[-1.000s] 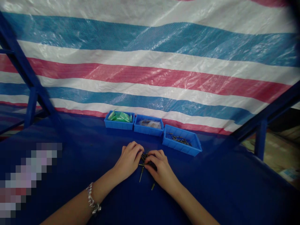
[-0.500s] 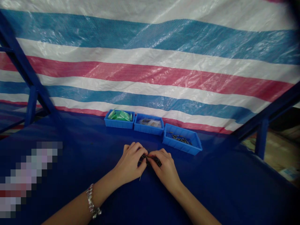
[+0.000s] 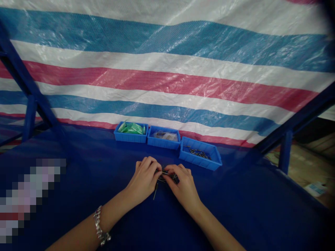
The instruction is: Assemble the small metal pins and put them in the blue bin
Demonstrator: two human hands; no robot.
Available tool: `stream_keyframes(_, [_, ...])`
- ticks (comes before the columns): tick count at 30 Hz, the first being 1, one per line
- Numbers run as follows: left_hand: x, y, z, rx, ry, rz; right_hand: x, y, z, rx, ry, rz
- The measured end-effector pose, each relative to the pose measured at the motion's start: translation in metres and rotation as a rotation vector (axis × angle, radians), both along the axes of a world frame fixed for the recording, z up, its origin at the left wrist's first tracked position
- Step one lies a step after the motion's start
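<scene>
Over a small pile of thin, dark metal rods (image 3: 162, 179) on the blue table, my two hands meet almost fingertip to fingertip. My left hand (image 3: 145, 179) is closed in a pinch, with a thin rod between thumb and fingers. Opposite it, my right hand (image 3: 183, 181) pinches at a thin rod too. The rods look like drill bits, but they are too small to be sure, and the fingers hide part of the pile. One loose rod (image 3: 155, 191) sticks out below my left fingertips.
Three blue bins stand in a row behind my hands: the left bin (image 3: 131, 138) with green plastic packets, the middle bin (image 3: 163, 142) with clear bags, the right bin (image 3: 199, 161) with loose dark rods. A striped sheet (image 3: 167, 82) hangs behind, between blue frame posts (image 3: 287, 151).
The fingertips have come slightly apart, and more of the rods shows between them. The rod below my left hand is more visible. The view has shifted a little.
</scene>
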State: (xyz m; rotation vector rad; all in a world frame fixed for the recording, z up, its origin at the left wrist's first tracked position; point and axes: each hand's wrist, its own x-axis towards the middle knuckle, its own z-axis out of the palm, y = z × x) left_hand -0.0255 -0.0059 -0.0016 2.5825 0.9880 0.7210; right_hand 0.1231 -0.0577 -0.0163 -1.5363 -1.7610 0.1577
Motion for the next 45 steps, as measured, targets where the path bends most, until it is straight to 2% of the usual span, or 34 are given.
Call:
stream_keyframes(5, [0.0001,-0.0005,0.0020,0.019,-0.041,0.030,0.0021,0.0010,-0.0014,-0.038,0.019,-0.006])
stream_keyframes(17, [0.0011,0.0008,-0.0011,0.025,-0.020,0.059,0.0003,-0.0012,0.0005,0.008,0.026,-0.004])
stream_keyframes(34, [0.0023,0.0007,-0.0050,0.041,-0.068,0.029,0.0005,-0.0009,-0.0010,0.004,0.012,-0.018])
stream_keyframes(45, [0.0025,-0.0002,-0.0025,0.062,-0.114,0.018,0.0017,-0.0008,-0.0007,-0.006,-0.025,-0.072])
